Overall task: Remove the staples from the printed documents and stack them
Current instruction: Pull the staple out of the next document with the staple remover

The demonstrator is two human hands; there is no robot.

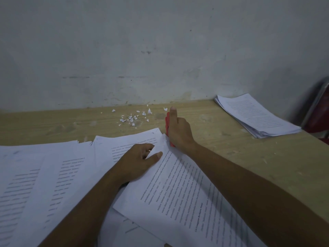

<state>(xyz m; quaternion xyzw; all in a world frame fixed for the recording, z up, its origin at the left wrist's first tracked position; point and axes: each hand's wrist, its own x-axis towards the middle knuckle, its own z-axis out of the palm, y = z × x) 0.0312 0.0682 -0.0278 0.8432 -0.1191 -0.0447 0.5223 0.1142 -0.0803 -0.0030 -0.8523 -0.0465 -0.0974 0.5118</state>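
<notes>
A printed document (179, 189) lies slanted on the wooden table (231, 143), on top of other loose printed sheets (44, 175). My left hand (138, 161) pinches the document's top corner between thumb and fingers. My right hand (178, 131) grips a red tool (167, 125) right at that corner, with the thumb stretched up along it. Most of the tool is hidden by the hand, and no staple shows. A neat stack of printed pages (256, 116) sits at the table's far right corner.
Several torn paper scraps (132, 117) lie scattered near the wall (160, 50) at the back of the table. A dark red chair (318, 111) stands beyond the table's right edge. Bare wood shows between the scraps and the right stack.
</notes>
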